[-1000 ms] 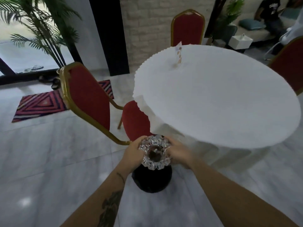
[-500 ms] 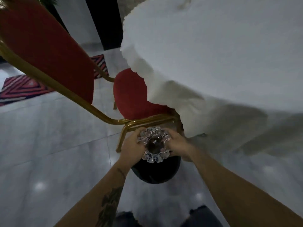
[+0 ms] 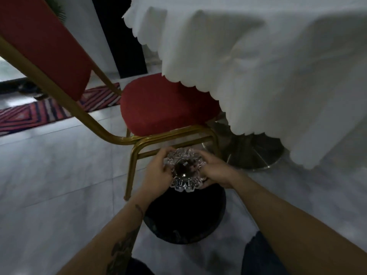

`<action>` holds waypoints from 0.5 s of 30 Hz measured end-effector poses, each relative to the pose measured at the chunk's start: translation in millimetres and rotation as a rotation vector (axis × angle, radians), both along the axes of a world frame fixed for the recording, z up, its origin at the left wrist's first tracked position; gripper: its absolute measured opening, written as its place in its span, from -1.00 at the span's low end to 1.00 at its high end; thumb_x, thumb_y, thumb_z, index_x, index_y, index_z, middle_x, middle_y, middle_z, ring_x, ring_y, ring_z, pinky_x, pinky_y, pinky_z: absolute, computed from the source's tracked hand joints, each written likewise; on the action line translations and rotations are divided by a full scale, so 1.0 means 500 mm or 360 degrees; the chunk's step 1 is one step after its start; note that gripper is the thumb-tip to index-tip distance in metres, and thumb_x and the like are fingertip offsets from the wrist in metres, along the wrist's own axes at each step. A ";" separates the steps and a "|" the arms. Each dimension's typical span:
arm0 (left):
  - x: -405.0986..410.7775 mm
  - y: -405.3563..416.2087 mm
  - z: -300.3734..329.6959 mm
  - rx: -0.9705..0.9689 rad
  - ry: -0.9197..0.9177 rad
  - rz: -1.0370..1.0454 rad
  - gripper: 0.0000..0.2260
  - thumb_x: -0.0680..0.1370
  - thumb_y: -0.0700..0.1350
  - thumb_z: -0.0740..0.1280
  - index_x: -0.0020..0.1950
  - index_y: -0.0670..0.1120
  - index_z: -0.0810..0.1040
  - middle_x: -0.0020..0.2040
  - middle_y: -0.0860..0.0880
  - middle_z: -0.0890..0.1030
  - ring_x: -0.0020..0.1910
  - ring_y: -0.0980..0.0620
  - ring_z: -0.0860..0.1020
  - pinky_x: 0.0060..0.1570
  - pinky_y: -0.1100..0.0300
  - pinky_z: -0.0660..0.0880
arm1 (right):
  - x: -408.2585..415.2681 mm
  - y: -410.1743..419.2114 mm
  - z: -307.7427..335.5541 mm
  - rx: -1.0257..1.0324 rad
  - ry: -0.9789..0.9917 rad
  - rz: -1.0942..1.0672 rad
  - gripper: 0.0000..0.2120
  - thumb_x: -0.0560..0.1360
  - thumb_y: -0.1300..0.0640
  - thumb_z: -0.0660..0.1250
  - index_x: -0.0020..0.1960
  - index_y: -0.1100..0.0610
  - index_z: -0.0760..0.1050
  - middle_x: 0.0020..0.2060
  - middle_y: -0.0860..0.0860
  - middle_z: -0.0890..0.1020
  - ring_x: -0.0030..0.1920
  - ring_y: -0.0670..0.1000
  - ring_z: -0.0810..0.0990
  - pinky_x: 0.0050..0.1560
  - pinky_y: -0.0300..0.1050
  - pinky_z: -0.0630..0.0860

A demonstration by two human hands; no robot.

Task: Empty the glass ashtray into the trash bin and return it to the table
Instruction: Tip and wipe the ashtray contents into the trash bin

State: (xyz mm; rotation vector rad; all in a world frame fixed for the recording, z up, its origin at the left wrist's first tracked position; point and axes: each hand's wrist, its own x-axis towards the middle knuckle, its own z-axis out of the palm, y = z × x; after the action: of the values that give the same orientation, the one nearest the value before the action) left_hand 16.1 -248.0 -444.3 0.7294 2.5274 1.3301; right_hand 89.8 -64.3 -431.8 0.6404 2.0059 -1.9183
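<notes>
The glass ashtray [image 3: 184, 171] is a clear, scalloped dish with a dark centre. Both hands hold it by its rim: my left hand [image 3: 157, 171] on its left side, my right hand [image 3: 215, 171] on its right. It sits upright just above the far edge of the round black trash bin [image 3: 184, 217] on the floor below. The table [image 3: 258, 56] with its white scalloped cloth hangs over the upper right.
A red chair [image 3: 166, 108] with a gold frame stands right behind the bin, its leg close to my left hand. The table's metal base [image 3: 256, 155] is to the right. A striped rug [image 3: 49, 110] lies at far left on the pale tiled floor.
The view has dropped lower and closer to the floor. The ashtray, held in both hands, has come down nearer the bin, which now looks larger.
</notes>
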 end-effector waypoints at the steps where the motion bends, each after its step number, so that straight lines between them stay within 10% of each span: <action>1: 0.003 -0.002 -0.004 -0.0008 -0.0011 0.0007 -0.53 0.56 -0.38 0.25 0.33 0.10 0.44 0.25 -0.07 0.61 0.12 -0.25 0.61 0.11 -0.21 0.59 | 0.004 -0.003 -0.006 0.0023 0.0009 -0.0021 -0.31 0.53 0.49 0.20 0.47 -0.14 0.32 0.17 -0.01 0.47 0.10 0.17 0.60 0.08 0.27 0.64; 7: -0.002 -0.019 -0.009 -0.0004 -0.0342 0.0013 -0.55 0.56 -0.36 0.32 0.29 0.12 0.46 0.15 -0.01 0.62 -0.01 0.01 0.64 -0.16 0.17 0.58 | 0.021 -0.023 -0.027 0.0320 0.0138 0.0006 -0.35 0.51 0.52 0.20 0.31 -0.18 0.44 0.21 0.02 0.55 -0.04 0.10 0.64 -0.24 -0.14 0.61; 10: -0.013 -0.023 -0.014 0.0003 -0.0328 -0.0043 -0.61 0.53 -0.39 0.32 0.22 0.04 0.52 0.04 0.02 0.64 -0.09 0.14 0.59 -0.13 0.32 0.46 | 0.010 -0.033 -0.062 0.0420 0.0305 -0.0057 -0.29 0.47 0.56 0.20 0.07 -0.32 0.51 0.18 0.00 0.62 0.11 0.18 0.65 0.02 0.12 0.61; 15: 0.006 -0.043 -0.028 -0.0037 -0.0185 -0.0023 -0.58 0.46 -0.43 0.33 0.21 -0.04 0.60 0.06 0.01 0.67 0.01 0.08 0.63 0.01 0.26 0.57 | 0.021 -0.067 -0.088 0.0779 0.0673 -0.0111 -0.40 0.42 0.45 0.29 0.05 -0.28 0.52 0.02 -0.15 0.68 0.13 -0.11 0.64 0.21 -0.07 0.58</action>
State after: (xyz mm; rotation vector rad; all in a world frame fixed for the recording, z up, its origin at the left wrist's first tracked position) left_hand 19.2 -269.5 -458.2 0.6449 2.4380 1.2974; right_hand 100.5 -97.6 -476.0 0.4359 2.7970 -1.7089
